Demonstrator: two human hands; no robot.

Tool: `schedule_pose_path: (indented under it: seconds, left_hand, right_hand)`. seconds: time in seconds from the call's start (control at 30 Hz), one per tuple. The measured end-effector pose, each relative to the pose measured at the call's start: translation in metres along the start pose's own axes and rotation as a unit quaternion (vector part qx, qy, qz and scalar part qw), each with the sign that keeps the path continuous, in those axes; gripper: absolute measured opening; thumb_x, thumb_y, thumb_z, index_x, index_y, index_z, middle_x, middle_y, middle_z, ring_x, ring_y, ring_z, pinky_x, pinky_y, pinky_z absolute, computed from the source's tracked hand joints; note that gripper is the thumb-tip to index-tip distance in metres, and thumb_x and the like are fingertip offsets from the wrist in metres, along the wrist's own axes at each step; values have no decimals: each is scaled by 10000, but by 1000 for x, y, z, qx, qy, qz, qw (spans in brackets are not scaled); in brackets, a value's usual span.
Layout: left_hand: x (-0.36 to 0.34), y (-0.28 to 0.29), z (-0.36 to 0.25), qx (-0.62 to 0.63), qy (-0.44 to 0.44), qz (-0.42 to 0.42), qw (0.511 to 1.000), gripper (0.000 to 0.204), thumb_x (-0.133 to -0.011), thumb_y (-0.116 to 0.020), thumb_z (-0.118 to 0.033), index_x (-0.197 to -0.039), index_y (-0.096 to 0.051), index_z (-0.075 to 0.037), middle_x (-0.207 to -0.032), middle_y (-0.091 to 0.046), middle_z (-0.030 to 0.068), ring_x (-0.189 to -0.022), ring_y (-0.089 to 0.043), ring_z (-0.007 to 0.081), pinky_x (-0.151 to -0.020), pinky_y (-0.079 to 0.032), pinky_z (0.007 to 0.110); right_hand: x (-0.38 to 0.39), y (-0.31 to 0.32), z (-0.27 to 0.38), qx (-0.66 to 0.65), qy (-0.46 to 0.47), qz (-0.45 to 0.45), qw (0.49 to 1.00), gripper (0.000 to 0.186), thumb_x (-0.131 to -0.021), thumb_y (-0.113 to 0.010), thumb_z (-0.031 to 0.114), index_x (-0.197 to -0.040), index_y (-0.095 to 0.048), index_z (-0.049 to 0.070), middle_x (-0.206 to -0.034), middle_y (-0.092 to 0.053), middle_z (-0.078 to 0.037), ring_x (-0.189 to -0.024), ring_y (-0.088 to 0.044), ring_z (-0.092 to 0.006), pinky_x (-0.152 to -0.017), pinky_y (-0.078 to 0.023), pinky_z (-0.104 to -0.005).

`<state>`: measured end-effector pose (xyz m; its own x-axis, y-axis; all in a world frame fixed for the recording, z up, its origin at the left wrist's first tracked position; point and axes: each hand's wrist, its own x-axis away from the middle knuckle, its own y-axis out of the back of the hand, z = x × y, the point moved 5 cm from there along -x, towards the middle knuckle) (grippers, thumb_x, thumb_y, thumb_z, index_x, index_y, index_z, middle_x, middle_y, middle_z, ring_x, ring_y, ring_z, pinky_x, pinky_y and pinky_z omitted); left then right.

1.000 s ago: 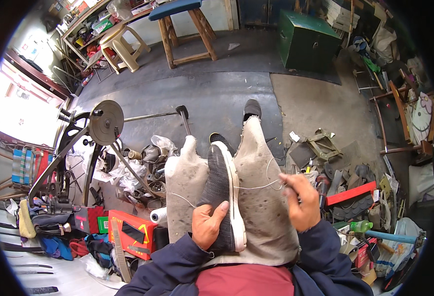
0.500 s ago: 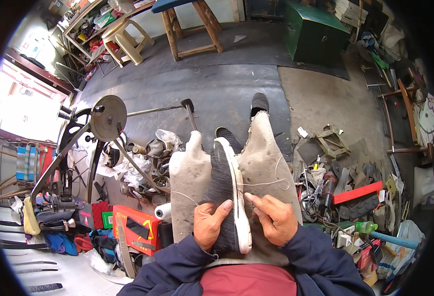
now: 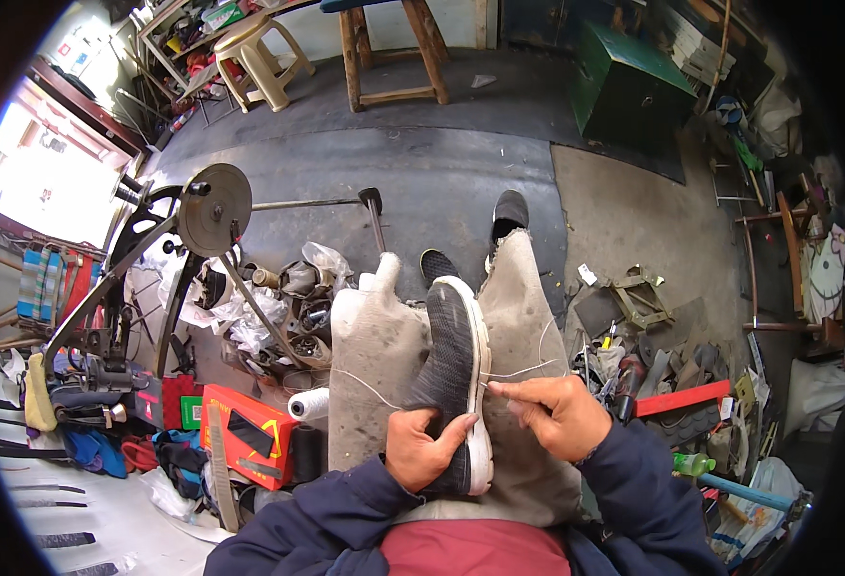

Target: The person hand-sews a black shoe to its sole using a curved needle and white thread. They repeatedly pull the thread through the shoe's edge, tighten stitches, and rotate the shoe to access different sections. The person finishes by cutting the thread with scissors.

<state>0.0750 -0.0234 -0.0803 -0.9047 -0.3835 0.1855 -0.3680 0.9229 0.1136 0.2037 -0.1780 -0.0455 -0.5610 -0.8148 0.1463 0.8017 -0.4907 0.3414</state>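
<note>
- Over on the left, a black iron machine with a round metal wheel [image 3: 214, 213] stands on splayed legs.
- Nearer the person, an orange-red box [image 3: 240, 456] has a dark flat object lying on it.
- Just off the left edge of the stained, pale cloth [image 3: 370, 346] spread over the person's lap, I see a white thread spool [image 3: 309, 404], with a dark spool [image 3: 305, 453] next to it.
- From the cloth's left edge, a pale strand [image 3: 360, 382] runs across to the left hand.
- Toward the cloth's near edge, the left hand [image 3: 422, 449] has a firm hold on the shoe, gripping its heel half: thumb laid over toward the sole, the other fingers partly hidden on the upper's side.
- Down the middle of the cloth, the dark knitted shoe [image 3: 453, 350] lies lengthwise, its white sole [image 3: 483, 350] turned to the right. Most of it reaches out beyond the left hand's grip, toe toward the cloth's far edge; the heel end sits right by the thumb.
- Right of the sole, a white thread [image 3: 528, 369] stretches over the cloth toward its right edge.
- Beside the sole, the right hand [image 3: 565, 420] is bent, thumb and forefinger brought near each other at the shoe's edge; I can't tell whether they pinch anything.
- Past the cloth's right edge, a red bar [image 3: 682, 398] lies among scraps, with a green bottle [image 3: 694, 465] nearer the person.
</note>
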Motion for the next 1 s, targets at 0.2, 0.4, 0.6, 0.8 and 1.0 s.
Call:
schedule_pose_path:
  seconds: [0.2,0.4,0.6,0.8,1.0]
  left_hand:
    - [-2,6,0,20,-45,-4,999,171,-938,-726,-73,-1048,-714,58,-908,-756,169,-792,-721,214,-733,-551,334]
    - [-8,12,-1,-23,-105,-11,994,259,-943,-702,-91,-1169,-703,36,-1140,-713,253,-1061,-712,381,-922,-550,383]
    - [-10,9,16,-7,-109,-8,994,292,-939,-709,-91,-1205,-692,29,-1158,-711,238,-1082,-703,355,-921,-551,374]
    - [-9,4,23,-23,-171,-53,984,259,-942,-692,-134,-1144,-716,28,-1115,-709,255,-1029,-701,407,-889,-567,410]
    - [-9,-2,33,-23,-155,-46,987,221,-952,-678,-161,-1049,-705,36,-1004,-693,279,-951,-683,444,-794,-557,438]
  right_hand:
    - [-22,6,6,11,-47,70,996,281,-924,-660,4,-1192,-740,27,-955,-740,-195,-811,-718,-254,-741,-567,-325]
    - [-30,2,2,90,7,83,992,323,-917,-674,-12,-1214,-756,87,-772,-730,-143,-616,-683,-169,-605,-541,-297]
    - [-34,3,-6,44,-87,93,991,250,-913,-681,-20,-1143,-774,16,-785,-751,-89,-628,-668,-94,-579,-518,-254]
    - [-33,-4,-15,3,-102,65,993,217,-972,-688,98,-1165,-767,39,-865,-755,-83,-680,-659,-126,-617,-508,-236]
    - [-36,-6,-19,-108,-209,91,968,254,-971,-718,119,-1198,-752,10,-759,-711,-33,-557,-520,-49,-507,-404,-204]
